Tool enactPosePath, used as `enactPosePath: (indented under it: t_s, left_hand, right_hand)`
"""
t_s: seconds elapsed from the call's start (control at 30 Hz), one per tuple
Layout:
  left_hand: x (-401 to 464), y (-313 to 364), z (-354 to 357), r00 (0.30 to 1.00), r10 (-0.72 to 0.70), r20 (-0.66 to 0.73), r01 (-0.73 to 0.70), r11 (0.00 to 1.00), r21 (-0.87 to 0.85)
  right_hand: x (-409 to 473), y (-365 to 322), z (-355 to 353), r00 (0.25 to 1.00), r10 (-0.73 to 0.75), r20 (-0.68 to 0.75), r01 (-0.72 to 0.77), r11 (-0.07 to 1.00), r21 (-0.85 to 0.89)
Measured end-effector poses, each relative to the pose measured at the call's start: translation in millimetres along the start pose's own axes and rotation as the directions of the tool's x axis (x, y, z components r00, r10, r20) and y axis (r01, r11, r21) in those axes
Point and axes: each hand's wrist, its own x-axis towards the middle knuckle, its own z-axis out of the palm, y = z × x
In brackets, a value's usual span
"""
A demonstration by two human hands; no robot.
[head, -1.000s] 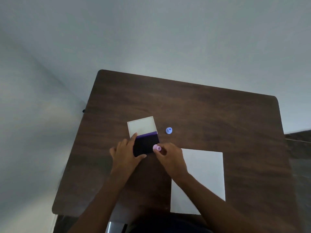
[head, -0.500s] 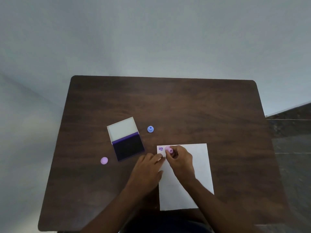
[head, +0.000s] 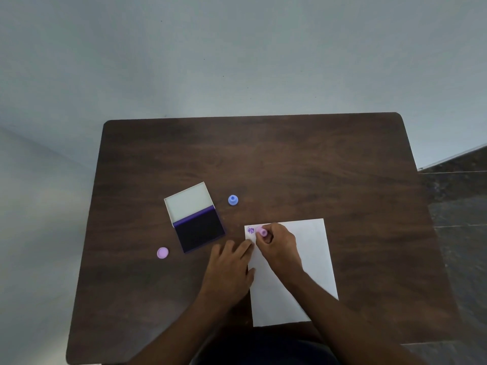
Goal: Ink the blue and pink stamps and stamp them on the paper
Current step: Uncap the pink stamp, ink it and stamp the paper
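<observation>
My right hand (head: 278,246) grips the pink stamp (head: 261,231) and holds it down on the white paper (head: 311,259) near the sheet's top left corner. A purple print (head: 250,230) shows just left of the stamp. My left hand (head: 229,267) lies flat with its fingertips on the paper's left edge. The blue stamp (head: 233,200) stands alone on the table, above the paper. The open ink pad (head: 200,234) lies to the left, its white lid (head: 188,202) folded back.
A pink round cap (head: 162,252) lies on the dark wooden table (head: 290,159) left of the ink pad. The table stands against a pale wall; dark floor shows at the right.
One second ago my right hand held the pink stamp at the ink pad while my left hand steadied the pad. Both hands have since moved to the paper, and they have hardly moved in the last half second.
</observation>
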Motion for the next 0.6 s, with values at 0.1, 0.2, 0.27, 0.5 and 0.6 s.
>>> enactPosePath:
  t_s: [0.1, 0.2, 0.27, 0.5, 0.6]
  left_hand:
    - [0.7, 0.2, 1.5, 1.0, -0.003, 0.011, 0.002, 1.0, 0.017]
    - [2.6, 1.2, 1.8, 1.0, -0.001, 0.017, 0.0, 1.0, 0.028]
    - [2.6, 1.3, 2.0, 1.0, -0.001, 0.016, 0.001, 0.999, 0.033]
    - [0.4, 1.0, 1.6, 1.0, 0.001, 0.015, -0.002, 1.0, 0.025]
    - [0.0, 0.9, 1.1, 1.0, 0.002, 0.016, -0.002, 0.999, 0.032]
  right_hand:
    - [-0.3, -1.4, -0.3, 1.0, -0.002, -0.002, 0.002, 1.0, 0.001]
    - [0.3, -2.8, 0.0, 1.0, 0.007, -0.002, -0.007, 1.0, -0.008]
    - [0.9, -3.6, 0.3, 1.0, 0.018, 0.0, -0.018, 1.0, -0.016]
    - [2.4, -3.7, 2.8, 0.999, 0.034, 0.006, -0.034, 0.998, -0.047]
    - [4.0, -4.6, 5.1, 0.999, 0.05, 0.005, -0.049, 0.998, -0.05]
